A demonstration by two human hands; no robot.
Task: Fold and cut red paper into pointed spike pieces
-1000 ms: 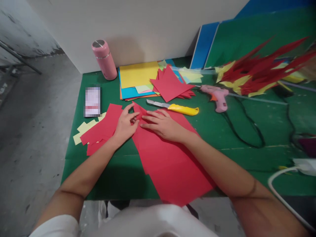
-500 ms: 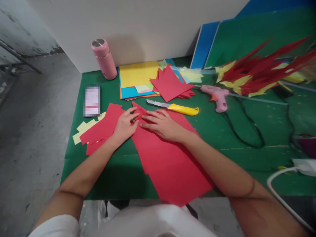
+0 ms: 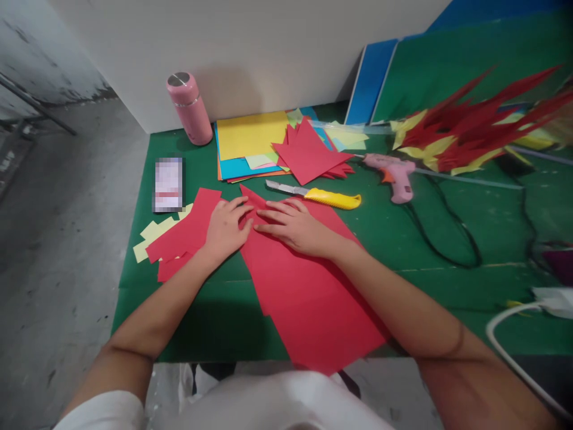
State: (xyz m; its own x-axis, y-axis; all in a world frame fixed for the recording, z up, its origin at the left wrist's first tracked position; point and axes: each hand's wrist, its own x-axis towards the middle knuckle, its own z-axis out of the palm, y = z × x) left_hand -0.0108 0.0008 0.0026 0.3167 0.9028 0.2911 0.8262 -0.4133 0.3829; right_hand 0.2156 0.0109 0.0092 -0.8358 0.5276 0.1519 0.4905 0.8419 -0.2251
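Note:
Large red paper sheets (image 3: pixel 322 304) lie overlapped on the table, with a narrow pointed tip at the far left end. On that tip's left edge rest the parted fingertips of my left hand (image 3: pixel 227 229). My right hand (image 3: pixel 298 227) lies flat on the paper, its fingers spread towards the left hand. The tip looks creased or folded between the hands, though fingers partly hide it. Just beyond the right hand is a yellow utility knife (image 3: pixel 333 198) with its blade out. Cut red paper pieces (image 3: pixel 183 230) sit left of my left hand, over pale yellow ones (image 3: pixel 150 232).
On the green table (image 3: pixel 215 322) are a phone (image 3: pixel 169 185), a pink bottle (image 3: pixel 190 110), coloured paper sheets (image 3: pixel 250 134), red paper points (image 3: pixel 308 154) and a pink glue gun (image 3: pixel 394 173) with its cord. Red and yellow paper flames (image 3: pixel 465 125) stand far right. A white cable (image 3: pixel 496 334) crosses near right.
Both hands stay almost in place on the red paper. The left fingers have shifted very slightly at the tip, and the view has moved a touch.

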